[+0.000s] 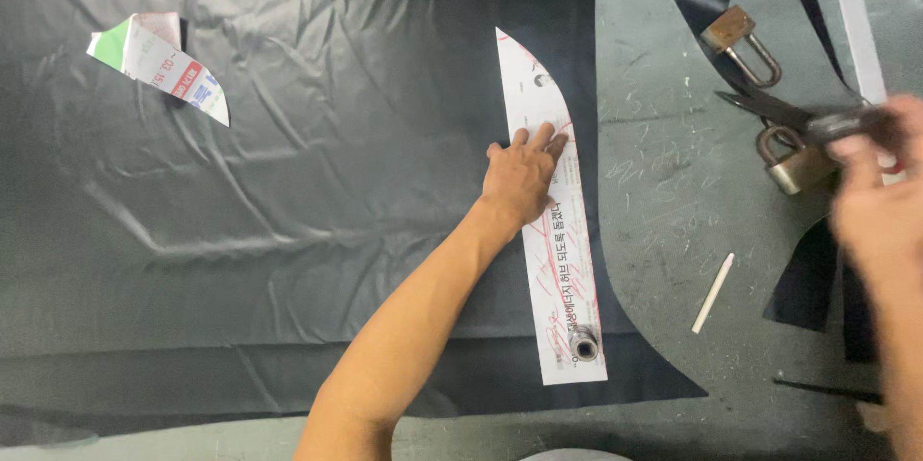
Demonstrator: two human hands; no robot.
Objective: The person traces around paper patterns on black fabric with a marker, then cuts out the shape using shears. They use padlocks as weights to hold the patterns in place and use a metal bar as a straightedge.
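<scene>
1. Our left hand (522,175) lies flat on the paper pattern (555,230) at mid-frame, fingers together and pointing up the picture, palm pressing the strip onto the black cloth (288,211). It grips nothing; it only bears down.

2. Our right hand (880,206), blurred at the right edge, is closed round the handles of the scissors (784,115), whose dark blades point left over the grey table (663,211). How tightly the fingers close we cannot tell (the blur hides them).

3. The pattern, long and curved to a point at the top, runs from upper centre down to lower centre, its right edge close to the cut edge of the cloth. A metal nut (584,343) weighs its lower end.

4. Two padlocks (745,43) sit on the table at upper right, one just beside the blades. A white chalk stick (712,293) lies apart at lower right. A folded paper scrap (159,62) rests on the cloth at upper left.

5. Risks, as we judge them: the cloth is slick and creased, so the pattern could slide if the palm lifts, since only the nut holds the far end. The blades could knock the padlocks, or catch the cloth.
</scene>
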